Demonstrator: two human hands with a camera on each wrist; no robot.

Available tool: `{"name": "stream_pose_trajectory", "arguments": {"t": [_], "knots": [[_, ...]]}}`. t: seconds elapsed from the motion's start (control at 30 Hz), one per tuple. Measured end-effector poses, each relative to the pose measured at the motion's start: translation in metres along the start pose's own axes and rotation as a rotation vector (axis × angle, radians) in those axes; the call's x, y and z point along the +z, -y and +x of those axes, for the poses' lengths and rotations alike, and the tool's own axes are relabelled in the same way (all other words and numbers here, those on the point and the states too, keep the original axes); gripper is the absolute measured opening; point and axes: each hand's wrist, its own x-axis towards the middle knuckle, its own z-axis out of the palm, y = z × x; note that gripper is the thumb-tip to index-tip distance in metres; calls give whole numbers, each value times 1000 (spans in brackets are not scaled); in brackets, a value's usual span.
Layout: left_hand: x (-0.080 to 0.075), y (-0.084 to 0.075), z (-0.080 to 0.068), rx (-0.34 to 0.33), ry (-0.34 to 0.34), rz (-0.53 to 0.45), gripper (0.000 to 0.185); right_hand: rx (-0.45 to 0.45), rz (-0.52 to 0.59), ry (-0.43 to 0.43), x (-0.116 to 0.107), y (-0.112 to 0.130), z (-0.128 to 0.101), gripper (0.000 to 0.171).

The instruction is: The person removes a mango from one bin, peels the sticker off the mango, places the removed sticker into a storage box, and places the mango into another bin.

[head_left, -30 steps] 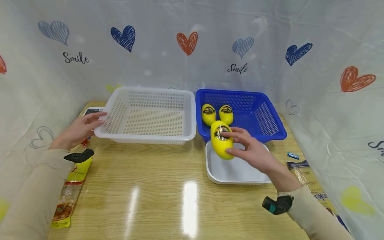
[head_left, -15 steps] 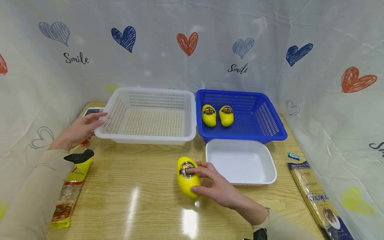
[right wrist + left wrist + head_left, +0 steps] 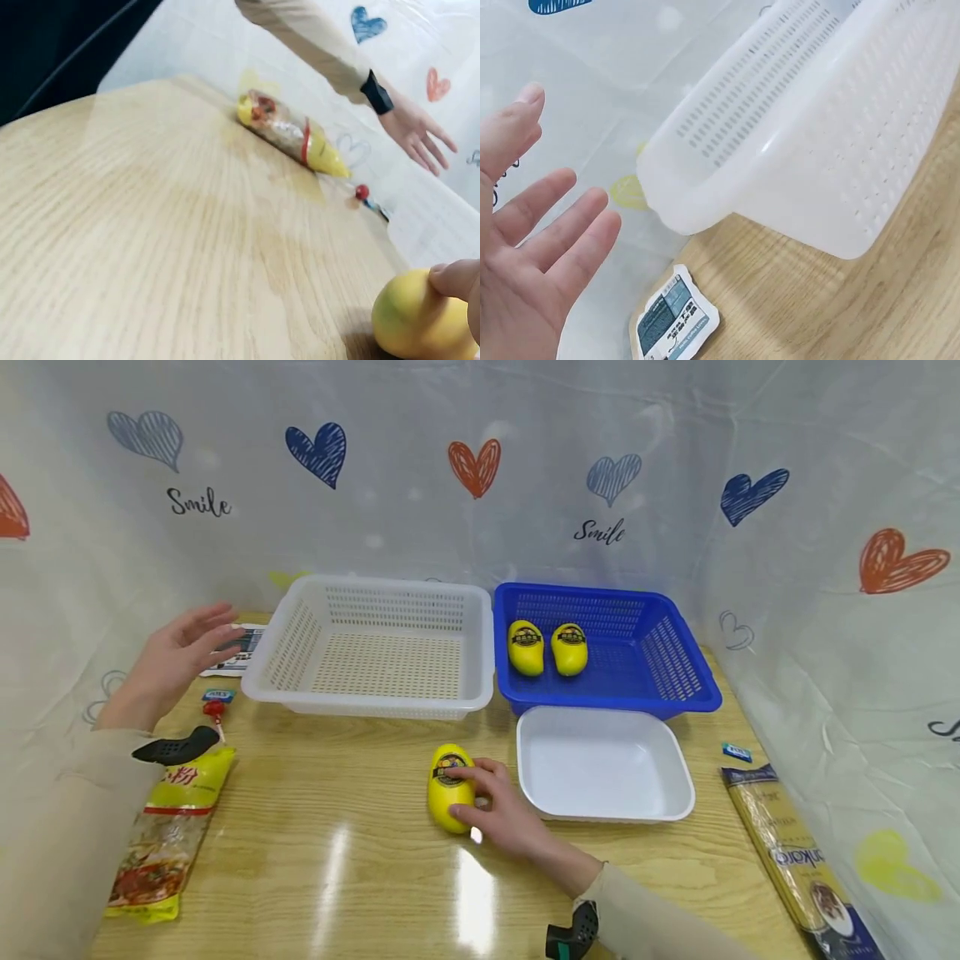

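The yellow fruit [image 3: 450,786] has come out of the blue basket [image 3: 675,693] and now rests on the bench [image 3: 360,860], just beside the white tray's [image 3: 600,810] left rim, toward the front edge. The right hand [image 3: 498,810] stays on it, fingers curled round its right side. The left hand [image 3: 174,656] has lifted off the white basket [image 3: 480,643], fingers spread, holding nothing.

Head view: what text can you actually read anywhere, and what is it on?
"Smile": printed twice on the backdrop sheet.
Long noodle packet at right: brand partly legible, not readable for sure.
Yellow snack bag: characters blurred.
Label on the yellow fruit under the right hand: too small.
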Motion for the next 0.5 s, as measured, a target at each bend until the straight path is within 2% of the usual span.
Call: {"name": "stream_pose_trajectory", "arguments": {"t": [0.1,0.17,0.23,0.37,0.5], "knots": [[8,-6,-8,20,-20,111,54,15,18,-18,0,-3,5,43],[18,-13,-15,69,-22,171,49,11,14,-26,0,-4,7,44],[32,-23,-24,142,6,199,45,-2,-2,-36,0,-4,8,44],[69,-43,-44,263,142,206,38,-64,-86,-85,-1,-5,7,45],[110,-47,-59,318,305,163,35,-151,-143,-140,-2,-3,3,50]]}}
